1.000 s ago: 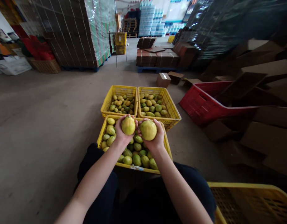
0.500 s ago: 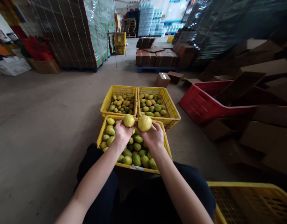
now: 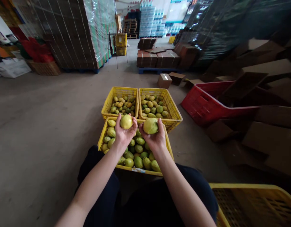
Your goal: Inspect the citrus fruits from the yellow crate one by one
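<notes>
Both hands are raised over the near yellow crate (image 3: pixel 171 148), which holds many green-yellow fruits. My left hand (image 3: pixel 123 134) has its fingers around a round yellow fruit (image 3: pixel 126 121). In my right hand (image 3: pixel 155 138) rests a larger yellow-green fruit (image 3: pixel 150 125), gripped between thumb and fingers. The two fruits are apart, with a small gap between the hands. Just beyond stand two more yellow crates, the left one (image 3: pixel 107 105) and the right one (image 3: pixel 176 110), both with fruits lying in them.
A red crate (image 3: pixel 197 104) with cardboard in it stands at the right beside piled cardboard (image 3: pixel 273 135). Another yellow crate (image 3: pixel 249 186) is at the lower right. Farther back are flattened boxes on a blue pallet (image 3: pixel 150 70) and a small carton (image 3: pixel 164 81).
My hands have moved slightly apart, and both fruits have turned in them. The right fruit now shows a greener side, and the fingers of my left hand stand higher around its fruit.
</notes>
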A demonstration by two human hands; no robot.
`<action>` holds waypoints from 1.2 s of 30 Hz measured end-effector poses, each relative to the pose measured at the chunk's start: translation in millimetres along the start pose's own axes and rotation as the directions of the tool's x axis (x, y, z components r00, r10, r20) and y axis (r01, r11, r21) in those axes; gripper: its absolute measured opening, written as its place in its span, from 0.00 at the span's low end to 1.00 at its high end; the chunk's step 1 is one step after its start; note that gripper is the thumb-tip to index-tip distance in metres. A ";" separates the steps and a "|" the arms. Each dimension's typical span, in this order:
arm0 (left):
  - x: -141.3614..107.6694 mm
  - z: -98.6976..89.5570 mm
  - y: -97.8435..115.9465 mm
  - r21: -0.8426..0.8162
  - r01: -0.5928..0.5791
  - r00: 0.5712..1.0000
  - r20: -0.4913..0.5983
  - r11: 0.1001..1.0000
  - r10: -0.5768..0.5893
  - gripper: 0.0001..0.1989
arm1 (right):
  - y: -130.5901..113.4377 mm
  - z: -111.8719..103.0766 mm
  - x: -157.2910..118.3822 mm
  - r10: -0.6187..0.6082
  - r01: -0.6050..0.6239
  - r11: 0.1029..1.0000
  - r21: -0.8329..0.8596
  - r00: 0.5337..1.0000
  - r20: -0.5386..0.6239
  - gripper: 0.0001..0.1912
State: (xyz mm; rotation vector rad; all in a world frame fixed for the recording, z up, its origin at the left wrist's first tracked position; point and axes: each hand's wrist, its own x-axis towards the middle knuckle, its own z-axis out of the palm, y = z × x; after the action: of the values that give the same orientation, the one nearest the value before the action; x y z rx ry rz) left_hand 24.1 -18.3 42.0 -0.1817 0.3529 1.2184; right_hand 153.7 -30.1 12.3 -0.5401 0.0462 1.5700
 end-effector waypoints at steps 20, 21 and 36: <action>0.2 -1.7 6.0 0.183 -0.153 0.986 0.097 0.971 0.137 0.15 | -8.4 7.3 -11.0 0.029 -0.033 0.999 0.025 0.991 0.130 0.11; 0.5 -2.2 6.1 0.180 -0.160 0.984 0.102 0.970 0.143 0.15 | -8.3 8.8 -13.0 0.035 -0.038 0.999 0.021 0.991 0.128 0.12; 2.3 -1.8 -1.9 0.250 -0.048 0.997 0.066 0.967 0.032 0.14 | -6.0 11.5 -15.3 0.081 -0.019 0.981 -0.194 0.945 0.317 0.09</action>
State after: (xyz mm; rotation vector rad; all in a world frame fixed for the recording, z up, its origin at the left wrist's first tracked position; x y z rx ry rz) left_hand 26.2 -17.5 39.4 0.0825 0.4561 1.2046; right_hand 155.4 -39.7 29.8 -0.4235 -0.3447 1.7064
